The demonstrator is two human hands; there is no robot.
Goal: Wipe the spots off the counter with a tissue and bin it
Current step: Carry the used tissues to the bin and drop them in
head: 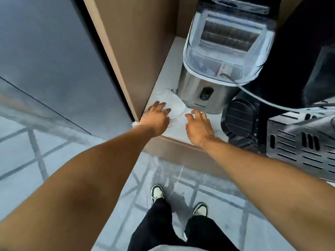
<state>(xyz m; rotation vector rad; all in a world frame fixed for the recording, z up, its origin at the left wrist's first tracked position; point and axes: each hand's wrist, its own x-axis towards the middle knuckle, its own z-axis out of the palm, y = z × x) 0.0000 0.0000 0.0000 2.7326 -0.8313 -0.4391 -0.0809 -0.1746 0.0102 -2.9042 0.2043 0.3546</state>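
A white tissue (172,102) lies spread flat on the white counter (176,127), just left of a steel appliance. My left hand (157,118) rests at the counter's left corner with its fingertips on the tissue's near edge, fingers apart. My right hand (198,125) hovers over the counter to the right of the tissue, fingers spread, holding nothing. Faint dark marks (170,124) show on the counter between my two hands. No bin is in view.
A steel ice maker (208,91) with a clear lid stands behind the tissue. A black machine with a round vented part (237,118) and a slotted metal tray (299,147) crowds the right. A brown cabinet wall (134,51) bounds the left. A cable (253,95) hangs across.
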